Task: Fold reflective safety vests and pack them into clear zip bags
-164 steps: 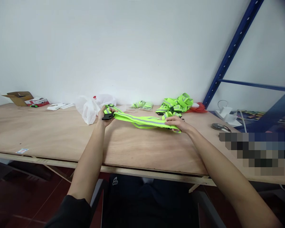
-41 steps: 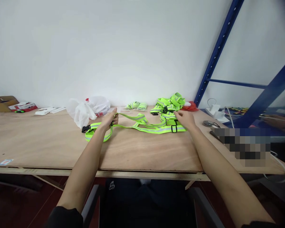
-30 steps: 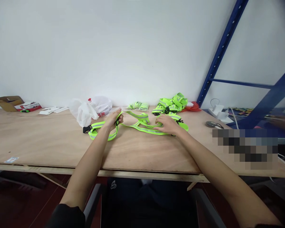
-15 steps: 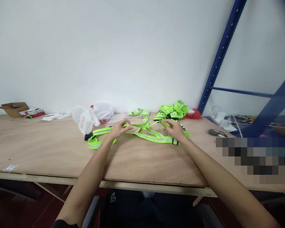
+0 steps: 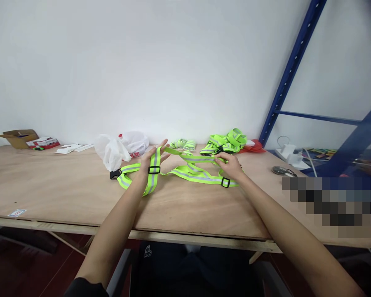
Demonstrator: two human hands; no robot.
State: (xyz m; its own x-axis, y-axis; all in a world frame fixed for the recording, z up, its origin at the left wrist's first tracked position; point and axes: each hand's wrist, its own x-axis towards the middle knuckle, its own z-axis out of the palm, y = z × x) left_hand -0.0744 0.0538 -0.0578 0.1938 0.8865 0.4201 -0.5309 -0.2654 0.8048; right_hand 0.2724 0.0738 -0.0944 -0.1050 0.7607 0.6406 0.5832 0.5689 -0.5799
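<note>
A neon-green reflective vest [image 5: 191,176] made of straps with a grey stripe lies spread on the wooden table. My left hand [image 5: 156,154] is raised at its left part, fingers stretched out and apart, with a strap looped over it. On that strap a black slider buckle [image 5: 154,169] hangs by the wrist. My right hand [image 5: 230,164] pinches a strap that runs taut leftward toward my left hand. A second slider buckle [image 5: 225,182] sits below the right hand, and a black clip [image 5: 114,174] ends the strap at the far left.
Behind lies a pile of similar green straps [image 5: 230,140] beside a red bag [image 5: 256,146]. Packed green bundles [image 5: 183,144] and white plastic bags [image 5: 111,150] stand along the wall. Farther left is a cardboard box [image 5: 20,139]. A tape measure [image 5: 280,170] lies right.
My left hand has spread its fingers and risen, and a strap with a slider buckle now loops over it. My right hand has pulled its strap up and straighter.
</note>
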